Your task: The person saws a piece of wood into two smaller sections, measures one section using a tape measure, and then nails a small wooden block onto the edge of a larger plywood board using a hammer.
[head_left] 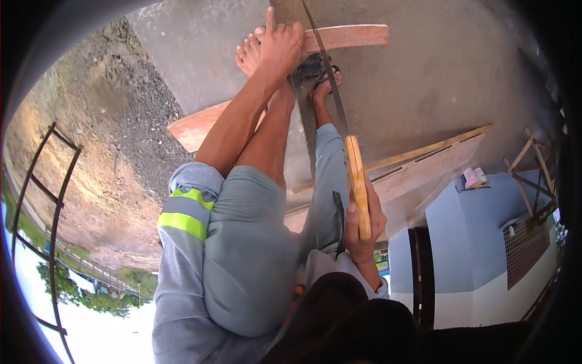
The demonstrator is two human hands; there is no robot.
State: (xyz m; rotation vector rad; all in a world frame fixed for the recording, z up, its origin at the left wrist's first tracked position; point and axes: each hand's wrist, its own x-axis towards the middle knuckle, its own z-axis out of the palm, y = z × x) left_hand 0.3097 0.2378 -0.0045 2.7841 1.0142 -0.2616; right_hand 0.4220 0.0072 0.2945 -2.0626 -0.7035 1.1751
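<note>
Head view: a handsaw (330, 85) is gripped by its wooden handle in the closed right hand (362, 221), blade crossing a reddish plank (345, 36). That plank is pressed flat under the left hand (280, 42), fingers spread. Long, straight strokes are best kept, well apart from the bare foot (250, 54).

Grey sleeve (182, 206) — yellow reflective bands
</note>
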